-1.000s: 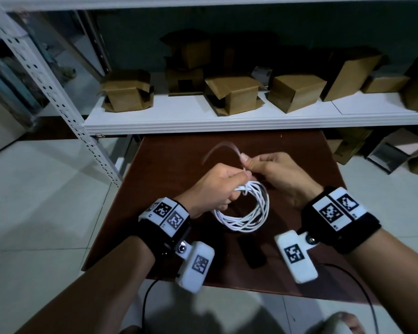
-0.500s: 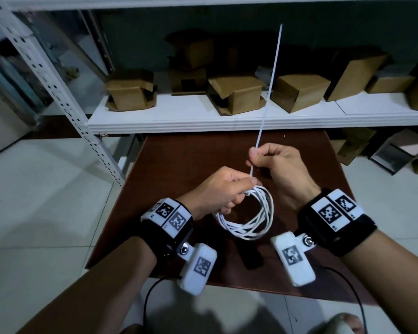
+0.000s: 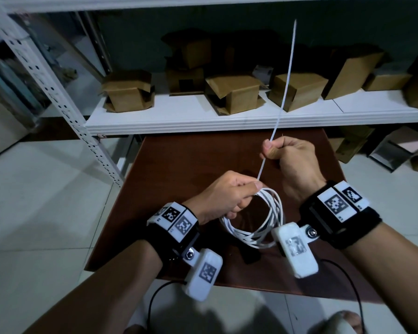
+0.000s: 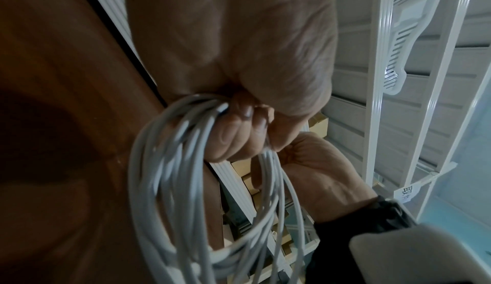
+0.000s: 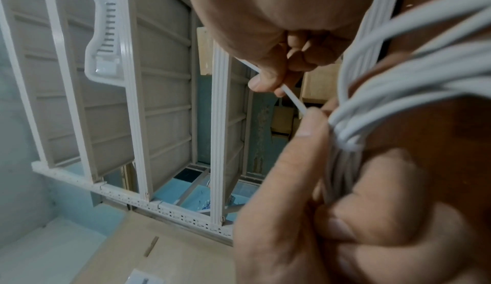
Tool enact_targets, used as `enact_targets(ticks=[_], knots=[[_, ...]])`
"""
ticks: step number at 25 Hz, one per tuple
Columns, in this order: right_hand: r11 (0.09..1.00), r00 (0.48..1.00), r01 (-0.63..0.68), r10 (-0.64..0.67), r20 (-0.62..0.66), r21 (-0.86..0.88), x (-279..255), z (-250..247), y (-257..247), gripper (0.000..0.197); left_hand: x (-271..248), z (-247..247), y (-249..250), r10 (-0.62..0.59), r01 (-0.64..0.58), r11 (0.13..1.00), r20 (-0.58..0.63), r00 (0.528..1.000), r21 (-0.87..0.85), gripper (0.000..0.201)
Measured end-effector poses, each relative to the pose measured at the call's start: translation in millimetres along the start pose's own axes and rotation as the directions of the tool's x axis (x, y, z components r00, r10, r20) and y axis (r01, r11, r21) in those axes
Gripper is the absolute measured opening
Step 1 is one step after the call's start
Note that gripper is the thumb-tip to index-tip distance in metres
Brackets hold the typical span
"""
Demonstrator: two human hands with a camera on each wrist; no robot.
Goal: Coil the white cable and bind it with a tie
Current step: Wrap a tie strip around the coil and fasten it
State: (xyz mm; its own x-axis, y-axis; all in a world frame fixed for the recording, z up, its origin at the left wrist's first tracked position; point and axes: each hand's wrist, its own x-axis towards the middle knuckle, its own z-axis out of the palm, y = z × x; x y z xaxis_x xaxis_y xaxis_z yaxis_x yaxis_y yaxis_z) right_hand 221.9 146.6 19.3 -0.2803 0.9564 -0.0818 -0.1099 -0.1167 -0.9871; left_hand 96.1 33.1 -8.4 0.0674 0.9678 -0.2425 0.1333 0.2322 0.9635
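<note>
The white cable (image 3: 258, 227) hangs in a coil of several loops above the brown table (image 3: 184, 165). My left hand (image 3: 229, 196) grips the top of the coil (image 4: 186, 173), fingers curled round the bundle. A thin white tie (image 3: 285, 92) runs from the bundle up and away, its free end standing high before the shelf. My right hand (image 3: 287, 157) pinches the tie (image 5: 292, 98) between thumb and forefinger a short way above the left hand. The tie's loop sits tight around the strands (image 5: 348, 145) by my left thumb.
A white metal shelf (image 3: 227, 121) with several cardboard boxes (image 3: 128, 92) stands just behind the table. A dark flat object (image 3: 250, 255) lies on the table under the coil. More boxes (image 3: 352, 143) sit on the tiled floor at right.
My right hand has drawn the tie up and away from the coil, so the strap now stands long and straight. The left hand keeps its grip on the coil.
</note>
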Motion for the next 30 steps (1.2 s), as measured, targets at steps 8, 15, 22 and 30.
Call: enact_targets(ticks=[8,15,22,30], knots=[[0.999,0.999,-0.038,0.038,-0.024,-0.004,-2,-7,5,0.029,1,5,-4,0.018,-0.020,0.999,0.056,0.998,0.041,0.033],[0.999,0.999,-0.033,0.032,-0.024,-0.042,-3,-2,10,0.028,6,-2,-9,0.090,-0.070,0.960,-0.062,0.994,0.272,0.030],[0.988,0.990,0.110,-0.099,0.097,-0.110,-6,3,4,0.012,-1,-8,-10,0.058,-0.046,0.985,-0.071,0.996,0.167,0.029],[0.980,0.982,0.157,-0.142,0.121,-0.124,-3,3,3,0.016,9,-10,-16,0.109,-0.061,0.962,-0.168,0.980,0.268,0.022]])
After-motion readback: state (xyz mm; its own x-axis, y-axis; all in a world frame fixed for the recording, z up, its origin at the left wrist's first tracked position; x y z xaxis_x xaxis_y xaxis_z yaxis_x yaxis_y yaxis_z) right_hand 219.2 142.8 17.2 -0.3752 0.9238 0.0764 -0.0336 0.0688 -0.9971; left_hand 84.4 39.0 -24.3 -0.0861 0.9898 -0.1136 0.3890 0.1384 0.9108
